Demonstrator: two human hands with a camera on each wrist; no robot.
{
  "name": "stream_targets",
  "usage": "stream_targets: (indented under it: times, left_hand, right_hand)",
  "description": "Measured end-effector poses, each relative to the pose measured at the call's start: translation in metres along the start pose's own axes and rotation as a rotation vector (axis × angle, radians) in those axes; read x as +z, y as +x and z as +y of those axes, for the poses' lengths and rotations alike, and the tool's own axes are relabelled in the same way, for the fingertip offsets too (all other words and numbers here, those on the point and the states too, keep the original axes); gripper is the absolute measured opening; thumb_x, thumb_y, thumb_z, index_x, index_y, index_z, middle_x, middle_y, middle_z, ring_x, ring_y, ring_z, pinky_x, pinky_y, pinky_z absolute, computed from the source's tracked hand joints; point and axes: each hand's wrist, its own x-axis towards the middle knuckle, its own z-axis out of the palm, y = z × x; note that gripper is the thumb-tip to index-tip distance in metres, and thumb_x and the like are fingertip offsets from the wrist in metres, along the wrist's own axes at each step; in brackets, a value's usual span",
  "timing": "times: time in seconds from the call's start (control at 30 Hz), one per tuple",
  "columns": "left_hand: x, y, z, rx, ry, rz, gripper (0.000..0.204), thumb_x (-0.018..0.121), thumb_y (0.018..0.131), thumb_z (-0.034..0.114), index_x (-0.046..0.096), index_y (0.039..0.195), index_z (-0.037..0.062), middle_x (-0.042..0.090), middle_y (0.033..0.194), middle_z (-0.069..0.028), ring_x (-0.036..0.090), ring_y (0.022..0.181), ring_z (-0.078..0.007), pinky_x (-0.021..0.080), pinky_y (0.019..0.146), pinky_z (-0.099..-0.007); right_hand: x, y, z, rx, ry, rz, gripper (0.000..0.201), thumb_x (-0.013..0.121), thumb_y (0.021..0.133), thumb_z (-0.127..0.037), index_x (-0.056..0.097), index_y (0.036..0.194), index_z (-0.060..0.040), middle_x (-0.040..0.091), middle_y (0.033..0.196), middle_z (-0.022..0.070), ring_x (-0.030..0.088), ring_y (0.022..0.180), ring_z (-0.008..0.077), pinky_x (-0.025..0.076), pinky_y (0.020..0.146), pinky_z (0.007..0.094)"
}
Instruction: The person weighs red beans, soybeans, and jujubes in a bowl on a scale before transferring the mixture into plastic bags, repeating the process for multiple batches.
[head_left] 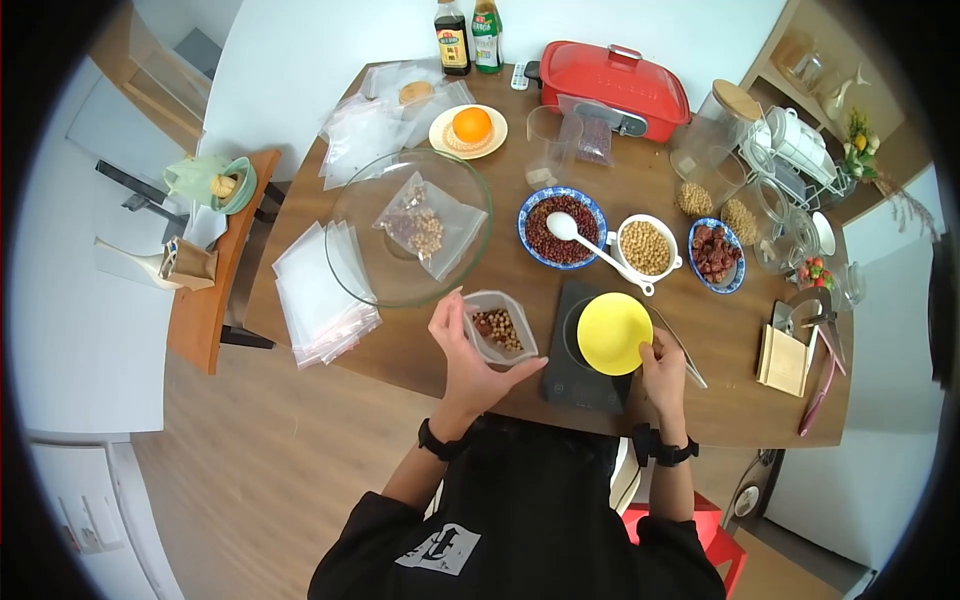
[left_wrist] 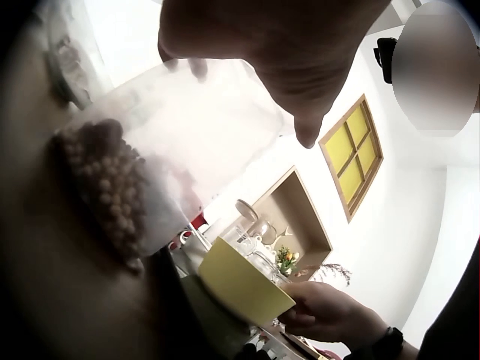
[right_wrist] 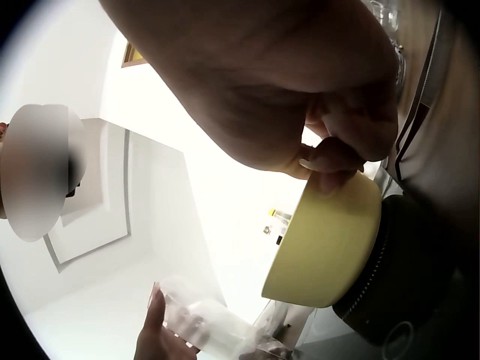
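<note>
My left hand (head_left: 472, 362) grips a clear plastic bag (head_left: 499, 328), thumb and fingers spread around its open mouth. Pale beans and darker pieces (left_wrist: 107, 187) fill the bag's lower part. By its rim, my right hand (head_left: 664, 372) pinches a yellow bowl (head_left: 614, 333), whose inside shows plain yellow. Under the bowl lies a flat black device (head_left: 583, 392) with a round plate, close below the bowl in the right wrist view. A second filled bag (head_left: 432, 228) lies in a large glass bowl (head_left: 338, 262) beyond my left hand.
Blue-rimmed bowls hold red beans (head_left: 545, 232) and dark red pieces (head_left: 716, 254); a white bowl holds pale beans (head_left: 645, 247). A white spoon (head_left: 600, 250) lies across them. Flat bags (head_left: 320, 290) lie left. A red cooker (head_left: 620, 85) and glass jars (head_left: 715, 115) stand behind.
</note>
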Motion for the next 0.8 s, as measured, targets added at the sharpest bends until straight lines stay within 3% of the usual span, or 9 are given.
stream_targets:
  times: [0.17,0.23,0.27,0.33,0.4,0.47,0.53,0.67,0.8]
  left_hand:
    - [-0.033,0.006,-0.025,0.075,-0.132,-0.104,0.138,0.104,0.053,0.043,0.025,0.159,0.0028,0.033,0.156,-0.0208,0.045,0.133,-0.0343,0.04,0.115,-0.0493]
    - [-0.053,0.017,-0.022,0.156,-0.032,-0.272,0.124,0.103,0.056,0.039,0.036,0.154,0.0037,0.05,0.15,-0.0175,0.048,0.133,-0.0341,0.041,0.114,-0.0488]
    - [-0.059,0.022,-0.014,0.149,-0.082,-0.23,0.102,0.101,0.058,0.029,0.05,0.143,0.006,0.063,0.139,-0.0144,0.053,0.129,-0.0346,0.043,0.112,-0.0479]
    - [-0.062,0.022,-0.024,0.167,-0.091,-0.209,0.093,0.1,0.059,0.027,0.056,0.138,0.0071,0.065,0.135,-0.0135,0.054,0.126,-0.0347,0.042,0.109,-0.0475]
    - [-0.059,0.024,-0.019,0.176,-0.115,-0.128,0.066,0.096,0.063,0.02,0.067,0.121,0.0085,0.07,0.117,-0.0109,0.061,0.112,-0.033,0.044,0.1,-0.0457]
    - [-0.057,0.022,-0.02,0.216,-0.102,-0.114,0.063,0.096,0.064,0.018,0.068,0.119,0.0082,0.07,0.111,-0.0101,0.062,0.107,-0.0328,0.045,0.097,-0.0446]
    - [-0.057,0.028,-0.011,0.258,-0.113,-0.047,0.043,0.093,0.066,0.014,0.073,0.104,0.0081,0.069,0.093,-0.0069,0.065,0.093,-0.03,0.047,0.087,-0.0409]
    - [-0.072,0.028,-0.008,0.291,-0.017,-0.072,0.024,0.091,0.066,0.008,0.073,0.081,0.0088,0.069,0.081,-0.0042,0.065,0.082,-0.0245,0.046,0.08,-0.0378]
    - [-0.082,0.027,-0.009,0.35,0.053,-0.08,0.02,0.09,0.067,0.01,0.073,0.08,0.0098,0.069,0.08,-0.0016,0.066,0.081,-0.0222,0.046,0.079,-0.0375]
  right_hand:
    - [-0.005,-0.004,-0.009,-0.116,-0.3,0.036,0.034,0.068,0.098,-0.015,0.068,0.125,0.0047,0.07,0.077,0.0151,0.065,0.061,0.0252,0.05,0.056,0.0374]
    - [-0.002,-0.012,-0.024,-0.356,-0.744,0.315,0.042,0.074,0.097,-0.028,0.067,0.127,0.0011,0.071,0.087,0.0177,0.066,0.066,0.0355,0.054,0.061,0.044]
    - [-0.001,-0.016,-0.045,-0.365,-0.741,0.323,0.042,0.074,0.097,-0.028,0.067,0.127,0.0011,0.071,0.087,0.0177,0.066,0.066,0.0355,0.054,0.061,0.044]
    - [0.003,-0.031,-0.092,-0.508,-0.658,0.325,0.047,0.076,0.095,-0.035,0.065,0.127,-0.0019,0.069,0.094,0.0162,0.068,0.073,0.0367,0.056,0.065,0.046]
    - [0.017,-0.048,-0.122,-0.492,-0.486,-0.038,0.049,0.082,0.089,-0.035,0.067,0.123,-0.0032,0.069,0.098,0.0158,0.071,0.089,0.0341,0.057,0.069,0.0445]
    - [0.041,-0.049,-0.138,-0.695,-0.238,-0.309,0.05,0.084,0.086,-0.036,0.067,0.123,-0.0064,0.068,0.101,0.0123,0.071,0.089,0.0321,0.058,0.069,0.0421]
    - [0.065,-0.05,-0.133,-0.885,-0.345,-0.274,0.036,0.082,0.087,-0.03,0.07,0.112,-0.0077,0.064,0.095,0.0088,0.07,0.084,0.0281,0.057,0.065,0.0383]
    - [0.078,-0.047,-0.123,-1.042,-0.394,-0.228,0.017,0.079,0.088,-0.023,0.069,0.09,-0.01,0.063,0.09,0.005,0.068,0.076,0.023,0.056,0.06,0.0351]
    - [0.076,-0.044,-0.122,-1.09,-0.38,-0.21,0.014,0.079,0.087,-0.022,0.069,0.085,-0.012,0.063,0.083,0.0016,0.067,0.069,0.021,0.054,0.055,0.0346]
